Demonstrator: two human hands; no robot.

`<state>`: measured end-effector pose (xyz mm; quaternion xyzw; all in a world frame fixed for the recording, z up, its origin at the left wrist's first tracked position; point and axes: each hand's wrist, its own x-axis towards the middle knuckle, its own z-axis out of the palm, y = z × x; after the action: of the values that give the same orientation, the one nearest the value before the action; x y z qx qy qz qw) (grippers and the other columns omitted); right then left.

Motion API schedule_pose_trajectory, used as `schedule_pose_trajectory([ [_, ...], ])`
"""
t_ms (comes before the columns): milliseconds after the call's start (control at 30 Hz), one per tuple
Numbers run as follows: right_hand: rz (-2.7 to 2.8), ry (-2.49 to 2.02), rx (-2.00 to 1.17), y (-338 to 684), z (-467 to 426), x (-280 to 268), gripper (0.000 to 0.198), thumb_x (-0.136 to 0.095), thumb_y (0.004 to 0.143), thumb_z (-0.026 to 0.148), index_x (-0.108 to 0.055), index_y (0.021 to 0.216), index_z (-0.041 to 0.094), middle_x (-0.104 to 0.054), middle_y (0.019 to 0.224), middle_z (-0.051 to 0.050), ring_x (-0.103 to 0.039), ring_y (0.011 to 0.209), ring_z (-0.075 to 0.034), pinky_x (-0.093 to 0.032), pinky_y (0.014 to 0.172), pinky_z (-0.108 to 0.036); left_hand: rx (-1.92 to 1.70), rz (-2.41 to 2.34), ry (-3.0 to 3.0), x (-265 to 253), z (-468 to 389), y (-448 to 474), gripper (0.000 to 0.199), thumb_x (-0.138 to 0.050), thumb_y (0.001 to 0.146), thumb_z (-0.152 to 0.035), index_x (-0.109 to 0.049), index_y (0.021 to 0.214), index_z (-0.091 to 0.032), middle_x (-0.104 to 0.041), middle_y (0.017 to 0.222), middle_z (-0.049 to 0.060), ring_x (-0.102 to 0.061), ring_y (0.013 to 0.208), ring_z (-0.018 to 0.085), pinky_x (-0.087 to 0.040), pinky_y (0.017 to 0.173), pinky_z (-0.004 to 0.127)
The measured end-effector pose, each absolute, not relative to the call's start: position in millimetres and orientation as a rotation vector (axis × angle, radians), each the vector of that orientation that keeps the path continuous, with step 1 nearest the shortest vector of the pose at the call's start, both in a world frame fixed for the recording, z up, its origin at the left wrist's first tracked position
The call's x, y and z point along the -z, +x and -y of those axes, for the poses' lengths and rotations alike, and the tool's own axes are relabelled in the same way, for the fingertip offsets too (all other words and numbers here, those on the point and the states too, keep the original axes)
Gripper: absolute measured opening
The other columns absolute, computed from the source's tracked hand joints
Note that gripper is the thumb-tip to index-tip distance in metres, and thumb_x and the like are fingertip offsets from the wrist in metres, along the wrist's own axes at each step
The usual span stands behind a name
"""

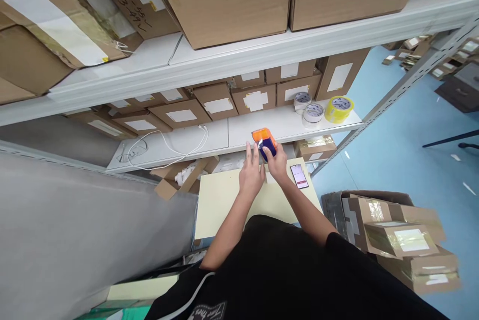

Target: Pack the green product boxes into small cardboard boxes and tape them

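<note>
My right hand (276, 163) is wrapped round an orange and dark blue handheld device (268, 145); its exact kind does not show. It is held above the far edge of a pale yellow tabletop (220, 200), in front of the white shelf. Just left of the device is my left hand (251, 171), open, its fingers stretched toward it; whether they touch it I cannot tell. A phone with a lit screen (299, 176) lies on the tabletop, to the right of my right hand.
Tape rolls, two whitish (313, 112) and one yellow (339, 109), sit on the shelf (247, 133) before labelled cartons (218, 103). A white cable (164, 148) lies at left. An open carton (187, 173) stands below. Taped cartons (400, 238) are piled at right. Large boxes fill the upper shelf.
</note>
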<state>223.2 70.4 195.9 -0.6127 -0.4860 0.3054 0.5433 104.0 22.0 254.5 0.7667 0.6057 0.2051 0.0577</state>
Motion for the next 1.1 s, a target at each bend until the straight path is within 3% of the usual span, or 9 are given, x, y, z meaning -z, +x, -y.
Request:
schedule_pose_trajectory([
  [67,1.072,-1.422,-0.761,219,-79,-194,0.059,-0.055,0.095,0.071,-0.061,0.123,0.020,-0.074,0.114,-0.013,-0.068,0.103,-0.031,-0.054,0.095,-0.046,-0.675,-1.839,2.383,-255,-23,105,0.082,-0.052,0.099,-0.021,-0.012,0.170,-0.028,-0.004,0.177,0.013,-0.064,0.127,0.033,-0.064,0.081,0.038],
  [233,1.021,-1.490,-0.663,246,-122,-189,0.059,-0.052,0.095,0.070,-0.061,0.121,0.018,-0.074,0.110,-0.014,-0.067,0.103,-0.032,-0.053,0.096,-0.046,-0.597,-1.638,2.549,-239,-5,102,0.075,-0.053,0.099,-0.019,-0.026,0.167,-0.036,-0.013,0.177,0.006,-0.057,0.137,0.033,-0.062,0.095,0.041],
  [467,1.465,-1.623,-0.225,310,-188,-185,0.050,-0.062,0.094,0.046,-0.062,0.128,0.010,-0.065,0.129,-0.024,-0.055,0.124,-0.039,-0.037,0.114,-0.060,-0.690,-1.764,2.358,-230,2,62,0.072,-0.053,0.101,-0.027,-0.025,0.167,-0.031,-0.019,0.176,0.012,-0.059,0.136,0.032,-0.065,0.082,0.038],
  [600,1.723,-1.703,-0.242,322,-214,-180,0.042,-0.065,0.091,0.034,-0.065,0.123,0.006,-0.065,0.126,-0.026,-0.051,0.125,-0.039,-0.031,0.119,-0.059,-0.820,-1.814,2.264,-239,0,48,0.066,-0.051,0.102,-0.028,-0.031,0.165,-0.031,-0.026,0.174,0.012,-0.063,0.131,0.030,-0.063,0.081,0.035],
  [767,1.792,-1.724,-0.243,318,-222,-176,0.048,-0.066,0.090,0.034,-0.062,0.129,0.006,-0.064,0.127,-0.026,-0.047,0.128,-0.038,-0.021,0.121,-0.064,-0.844,-1.857,2.200,-245,11,33,0.062,-0.051,0.103,-0.031,-0.036,0.163,-0.029,-0.028,0.173,0.012,-0.066,0.125,0.028,-0.063,0.083,0.034],
  [867,1.757,-1.708,-0.138,312,-208,-177,0.059,-0.067,0.087,0.035,-0.058,0.139,0.008,-0.060,0.132,-0.026,-0.042,0.132,-0.042,-0.025,0.117,-0.069,-0.859,-1.944,2.134,-240,22,11,0.060,-0.052,0.102,-0.032,-0.040,0.161,-0.028,-0.033,0.171,0.012,-0.062,0.133,0.028,-0.061,0.094,0.038],
  [967,1.817,-1.544,-0.134,295,-183,-177,0.063,-0.062,0.089,0.040,-0.054,0.146,0.012,-0.057,0.139,-0.024,-0.043,0.135,-0.042,-0.033,0.116,-0.066,-0.896,-2.048,2.003,-227,39,-18,0.058,-0.054,0.101,-0.031,-0.045,0.158,-0.027,-0.043,0.166,0.010,-0.052,0.144,0.028,-0.055,0.109,0.043],
  [1100,1.964,-1.248,-0.382,245,-145,-172,0.065,-0.057,0.094,0.048,-0.051,0.151,0.017,-0.060,0.142,-0.019,-0.052,0.134,-0.037,-0.040,0.117,-0.061,-0.931,-2.127,1.715,-202,73,-55,0.053,-0.055,0.099,-0.030,-0.054,0.151,-0.026,-0.055,0.156,0.010,-0.052,0.145,0.027,-0.058,0.106,0.044],
])
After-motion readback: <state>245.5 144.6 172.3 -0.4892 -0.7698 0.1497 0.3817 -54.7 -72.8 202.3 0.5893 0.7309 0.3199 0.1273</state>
